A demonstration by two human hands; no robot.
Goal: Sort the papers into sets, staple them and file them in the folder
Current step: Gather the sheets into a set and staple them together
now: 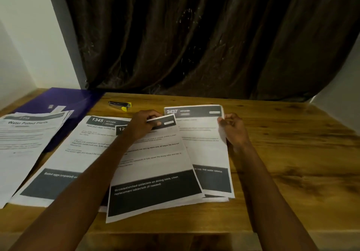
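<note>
Behind everything hangs a dark brown curtain [204,36], falling in heavy folds to the far edge of your wooden table [292,153]. On the table's far left lies the purple folder [64,99], flat, with the "Water Potted Plants" sheets [25,143] spread over its near part and reaching toward you. Just right of those lies the sheet numbered 1345 [66,159], headed Kitchen, and your left forearm crosses it. Overlapping its right side is the tablecloth sheet [153,173], turned slightly askew, its dark bottom band nearest you. Partly tucked under that sheet's right edge sits the right-hand stack [204,134], whose top page carries a blurred number you cannot read. Your left hand [144,124] grips the top edge of the tablecloth sheet, fingers curled over the dark header with the thumb pinching it. Your right hand [232,128] pinches the right edge of the right-hand stack near its top corner, fingers bent round the paper. Beyond your left hand, apart from all the papers, the stapler [120,104] lies on bare wood, dark with a yellow end.
</note>
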